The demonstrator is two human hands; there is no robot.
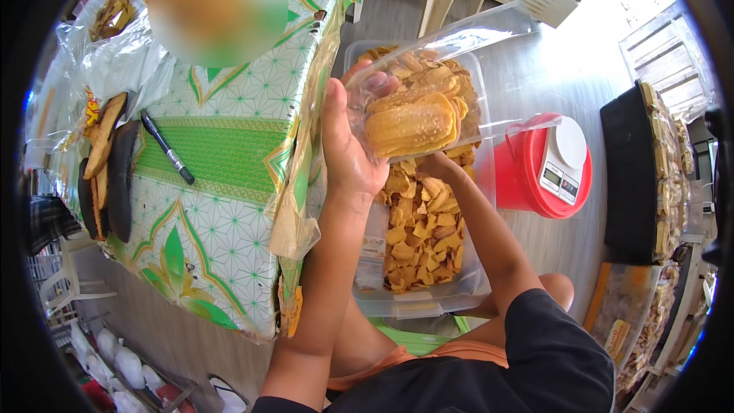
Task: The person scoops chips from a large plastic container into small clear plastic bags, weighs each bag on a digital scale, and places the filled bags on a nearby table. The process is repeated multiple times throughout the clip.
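My left hand [351, 152] holds up a clear plastic bag [487, 37] over a storage bin, thumb on the near side and fingers curled behind. Inside the bag lies a stack of flat, golden fried slices [410, 126] with pale specks, possibly banana chips. Below the bag, my right hand [437, 166] reaches into the bin; its fingers are hidden by the bag, so its grip does not show. The clear plastic bin [421, 303] holds many broken golden chips [427, 241]. A printed packet [371, 255] rests along its left side.
At the left stands a table with a patterned plastic cover [218, 218], bearing a marker pen [167, 148] and dark, elongated pieces [121, 183]. To the right, a white digital scale [565, 160] sits on a red lidded bucket [513, 169]. A black crate [631, 178] of packed bags stands farther right.
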